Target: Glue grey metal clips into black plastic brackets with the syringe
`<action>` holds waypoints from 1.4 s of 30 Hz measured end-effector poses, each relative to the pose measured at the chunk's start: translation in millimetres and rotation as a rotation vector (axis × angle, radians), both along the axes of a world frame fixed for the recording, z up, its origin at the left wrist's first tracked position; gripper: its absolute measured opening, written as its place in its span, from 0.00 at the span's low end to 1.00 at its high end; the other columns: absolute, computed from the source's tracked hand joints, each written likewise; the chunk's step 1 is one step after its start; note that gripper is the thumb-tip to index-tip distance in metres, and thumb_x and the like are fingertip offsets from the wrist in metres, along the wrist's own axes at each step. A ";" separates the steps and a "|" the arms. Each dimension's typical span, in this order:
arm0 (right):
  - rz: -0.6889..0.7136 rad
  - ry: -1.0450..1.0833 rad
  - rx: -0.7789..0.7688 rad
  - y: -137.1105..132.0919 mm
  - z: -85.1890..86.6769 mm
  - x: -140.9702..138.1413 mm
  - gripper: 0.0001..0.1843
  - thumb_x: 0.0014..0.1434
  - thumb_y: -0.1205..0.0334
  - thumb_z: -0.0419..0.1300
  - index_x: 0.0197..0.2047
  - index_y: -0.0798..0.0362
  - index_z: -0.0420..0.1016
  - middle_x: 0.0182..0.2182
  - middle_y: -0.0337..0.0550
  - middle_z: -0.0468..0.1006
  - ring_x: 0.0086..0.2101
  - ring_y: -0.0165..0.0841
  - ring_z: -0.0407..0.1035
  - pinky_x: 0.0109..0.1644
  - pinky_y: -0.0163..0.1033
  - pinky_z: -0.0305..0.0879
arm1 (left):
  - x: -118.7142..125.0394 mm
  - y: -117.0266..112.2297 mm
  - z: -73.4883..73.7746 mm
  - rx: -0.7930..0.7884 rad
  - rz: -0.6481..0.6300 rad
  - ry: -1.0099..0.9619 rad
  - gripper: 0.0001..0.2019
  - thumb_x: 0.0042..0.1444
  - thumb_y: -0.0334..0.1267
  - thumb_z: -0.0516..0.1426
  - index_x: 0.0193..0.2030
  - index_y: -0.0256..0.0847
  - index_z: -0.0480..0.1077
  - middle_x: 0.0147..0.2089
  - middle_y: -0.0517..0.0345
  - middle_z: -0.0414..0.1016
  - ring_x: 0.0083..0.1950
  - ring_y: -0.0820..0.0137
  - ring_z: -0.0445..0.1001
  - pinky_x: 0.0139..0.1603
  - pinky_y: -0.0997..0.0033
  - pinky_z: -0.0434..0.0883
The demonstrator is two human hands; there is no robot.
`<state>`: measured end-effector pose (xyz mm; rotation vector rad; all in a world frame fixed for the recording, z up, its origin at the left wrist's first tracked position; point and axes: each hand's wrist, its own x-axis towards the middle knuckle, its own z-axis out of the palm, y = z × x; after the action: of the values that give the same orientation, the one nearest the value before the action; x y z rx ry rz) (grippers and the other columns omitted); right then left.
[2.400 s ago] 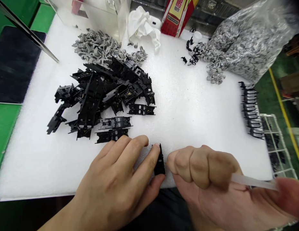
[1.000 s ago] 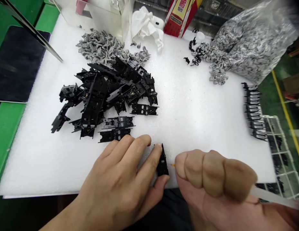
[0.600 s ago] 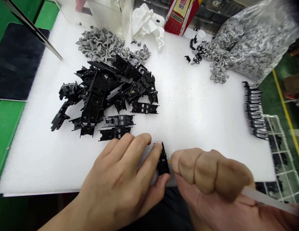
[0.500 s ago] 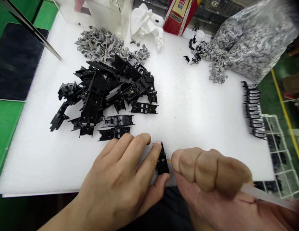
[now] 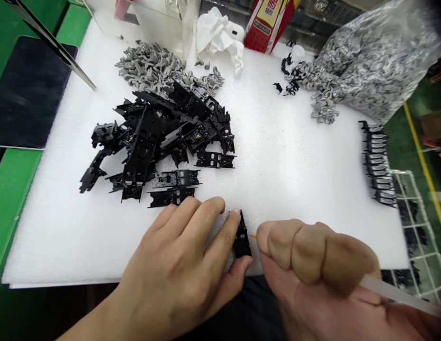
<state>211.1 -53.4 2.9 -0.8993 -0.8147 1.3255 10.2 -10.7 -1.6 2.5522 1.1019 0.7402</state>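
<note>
My left hand (image 5: 183,258) pins a small black bracket-like part (image 5: 242,239) to the white foam sheet (image 5: 284,189), index finger on its far end and thumb at its near end. My right hand (image 5: 312,265) is closed, palm side up, round a slim tool with an orange tip (image 5: 254,236). That tip points at the right side of the black part; whether it touches cannot be told. A pale translucent tube (image 5: 398,293) sticks out behind the right fist. Beyond my left fingers two similar black parts (image 5: 175,178) lie side by side.
A heap of black parts (image 5: 142,142) and a pile of grey clips (image 5: 149,66) lie at the left. Tweezers (image 5: 78,71) overhang a dark tablet-like panel (image 5: 28,90). Toward the right are a clear bag of grey pieces (image 5: 376,61), a row of black parts (image 5: 378,163) and a white wire rack (image 5: 419,237).
The whole view has shifted slightly, so everything sits a little further right. Both hands keep their hold, and the black part and orange tip stay in nearly the same relation.
</note>
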 end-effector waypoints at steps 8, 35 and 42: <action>0.055 -0.028 -0.049 4.0 3.9 0.7 0.28 0.68 0.41 0.62 0.25 0.48 0.59 0.21 0.37 0.57 0.26 0.38 0.63 0.30 0.52 0.66 | 0.3 1.8 0.5 0.007 0.001 0.000 0.20 0.66 0.40 0.63 0.59 0.27 0.76 0.52 0.39 0.77 0.45 0.54 0.72 0.39 0.52 0.73; 0.053 0.185 -0.031 10.0 -7.3 -11.8 0.25 0.70 0.50 0.56 0.25 0.48 0.52 0.20 0.34 0.54 0.24 0.32 0.56 0.33 0.48 0.57 | -2.8 0.6 -0.1 -0.012 0.000 0.007 0.18 0.69 0.39 0.60 0.59 0.29 0.76 0.52 0.42 0.77 0.44 0.56 0.71 0.40 0.53 0.72; 0.066 0.197 0.003 10.1 -11.8 -11.5 0.24 0.71 0.48 0.52 0.26 0.49 0.53 0.21 0.35 0.55 0.26 0.32 0.58 0.34 0.48 0.58 | -2.5 0.7 -0.3 0.003 -0.003 -0.005 0.17 0.68 0.39 0.61 0.58 0.29 0.76 0.53 0.41 0.76 0.44 0.56 0.71 0.38 0.53 0.72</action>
<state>199.6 -43.3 -8.9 -0.7317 -0.6978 1.4455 7.8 -10.1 -1.9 2.5526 1.0966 0.7474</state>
